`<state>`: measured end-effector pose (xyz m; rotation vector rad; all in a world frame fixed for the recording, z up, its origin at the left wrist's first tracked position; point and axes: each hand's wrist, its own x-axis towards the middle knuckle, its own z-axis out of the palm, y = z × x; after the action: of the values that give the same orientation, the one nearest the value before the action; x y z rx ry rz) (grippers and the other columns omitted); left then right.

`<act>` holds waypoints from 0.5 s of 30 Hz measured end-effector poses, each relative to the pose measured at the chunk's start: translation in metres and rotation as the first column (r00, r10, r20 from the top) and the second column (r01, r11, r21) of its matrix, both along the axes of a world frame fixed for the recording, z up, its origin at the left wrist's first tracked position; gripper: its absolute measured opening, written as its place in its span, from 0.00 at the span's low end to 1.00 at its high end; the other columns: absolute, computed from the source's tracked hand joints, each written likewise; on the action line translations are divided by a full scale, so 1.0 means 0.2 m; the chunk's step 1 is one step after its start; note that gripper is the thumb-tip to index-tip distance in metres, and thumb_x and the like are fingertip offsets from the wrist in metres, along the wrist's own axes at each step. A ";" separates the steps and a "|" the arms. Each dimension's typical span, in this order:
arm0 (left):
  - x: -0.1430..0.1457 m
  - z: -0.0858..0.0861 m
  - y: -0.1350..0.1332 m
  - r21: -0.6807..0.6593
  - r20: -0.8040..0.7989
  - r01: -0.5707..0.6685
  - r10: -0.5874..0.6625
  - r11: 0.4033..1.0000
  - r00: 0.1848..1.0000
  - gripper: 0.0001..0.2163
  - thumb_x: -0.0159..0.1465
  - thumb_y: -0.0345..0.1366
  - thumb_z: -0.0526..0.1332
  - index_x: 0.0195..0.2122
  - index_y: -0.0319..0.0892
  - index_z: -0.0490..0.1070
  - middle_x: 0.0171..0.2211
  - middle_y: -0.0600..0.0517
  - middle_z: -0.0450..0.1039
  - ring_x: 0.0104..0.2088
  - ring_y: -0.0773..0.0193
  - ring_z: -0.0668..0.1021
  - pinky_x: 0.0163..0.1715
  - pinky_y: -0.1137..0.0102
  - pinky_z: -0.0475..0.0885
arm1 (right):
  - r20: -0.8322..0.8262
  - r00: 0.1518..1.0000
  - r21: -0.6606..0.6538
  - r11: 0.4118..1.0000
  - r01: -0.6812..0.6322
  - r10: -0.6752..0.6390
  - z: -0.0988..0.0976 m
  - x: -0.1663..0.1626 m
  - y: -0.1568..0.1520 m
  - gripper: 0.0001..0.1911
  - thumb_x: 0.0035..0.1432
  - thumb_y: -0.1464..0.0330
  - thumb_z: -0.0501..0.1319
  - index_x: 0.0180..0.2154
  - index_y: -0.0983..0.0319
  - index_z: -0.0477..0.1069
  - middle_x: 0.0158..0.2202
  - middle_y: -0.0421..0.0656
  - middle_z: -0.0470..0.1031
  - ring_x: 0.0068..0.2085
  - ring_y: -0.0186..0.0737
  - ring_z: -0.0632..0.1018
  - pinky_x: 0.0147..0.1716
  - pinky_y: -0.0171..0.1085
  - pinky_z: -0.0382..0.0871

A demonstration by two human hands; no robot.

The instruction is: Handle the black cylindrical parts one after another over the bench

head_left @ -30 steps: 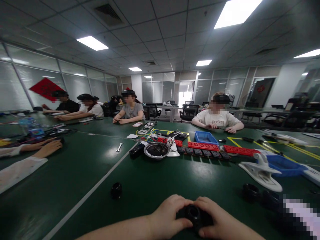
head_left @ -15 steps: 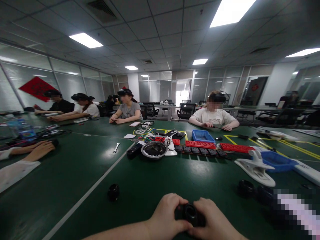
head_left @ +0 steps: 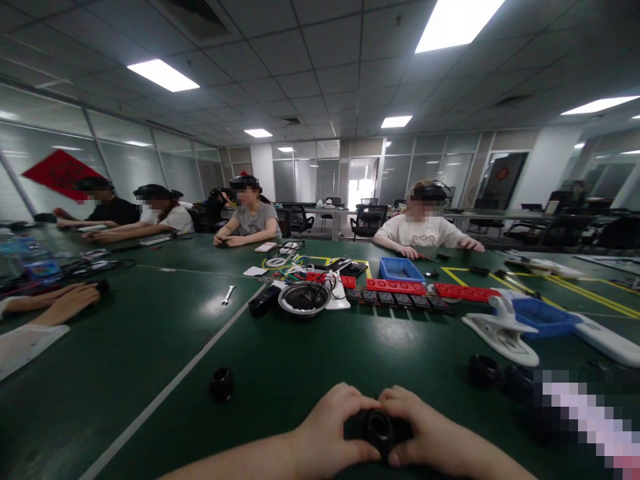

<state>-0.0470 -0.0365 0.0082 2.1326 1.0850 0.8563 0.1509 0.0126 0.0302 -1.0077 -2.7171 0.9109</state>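
Head | left hand (head_left: 330,427), right hand (head_left: 423,427): grip holding glossy black ring (head_left: 379,441) | smooth green tabletop (head_left: 280,360)

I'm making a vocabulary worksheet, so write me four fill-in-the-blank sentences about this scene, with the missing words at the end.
The left hand and right hand hold a ring whose colour is ____.
The colour of the table top is ____.
The wrench lies to the ____ of the round bowl.
Both plastic bins share one colour, ____.

Missing words: black; green; left; blue.
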 end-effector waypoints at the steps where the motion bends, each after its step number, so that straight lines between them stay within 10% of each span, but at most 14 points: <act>1: 0.00 0.00 0.00 0.007 0.009 0.008 -0.008 1.000 1.000 0.24 0.46 0.33 0.72 0.45 0.46 0.69 0.37 0.53 0.69 0.39 0.60 0.70 0.40 0.70 0.64 | 0.011 1.000 0.027 1.000 0.014 -0.015 -0.01 -0.01 0.00 0.17 0.35 0.67 0.71 0.33 0.62 0.72 0.35 0.40 0.69 0.39 0.44 0.69 0.37 0.37 0.59; 9: 0.04 0.00 -0.04 -0.045 -0.096 -0.267 0.262 0.963 0.960 0.21 0.42 0.30 0.71 0.37 0.38 0.68 0.35 0.51 0.67 0.37 0.58 0.70 0.37 0.67 0.65 | 0.061 0.967 0.345 0.914 0.213 -0.249 -0.09 -0.11 -0.11 0.20 0.39 0.54 0.66 0.28 0.63 0.69 0.29 0.44 0.73 0.33 0.47 0.71 0.35 0.42 0.58; 15: 0.04 0.00 -0.03 0.003 -0.021 -0.223 0.223 0.975 0.975 0.30 0.40 0.34 0.73 0.44 0.40 0.66 0.41 0.50 0.67 0.41 0.56 0.68 0.43 0.65 0.63 | 0.045 0.988 0.179 0.974 0.141 -0.151 -0.03 -0.04 -0.08 0.36 0.29 0.56 0.72 0.43 0.63 0.68 0.40 0.46 0.71 0.40 0.51 0.70 0.40 0.43 0.60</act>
<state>-0.0391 -0.0434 0.0085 2.0503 1.3542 0.9374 0.1421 -0.0031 0.0248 -1.1949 -2.6690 0.6150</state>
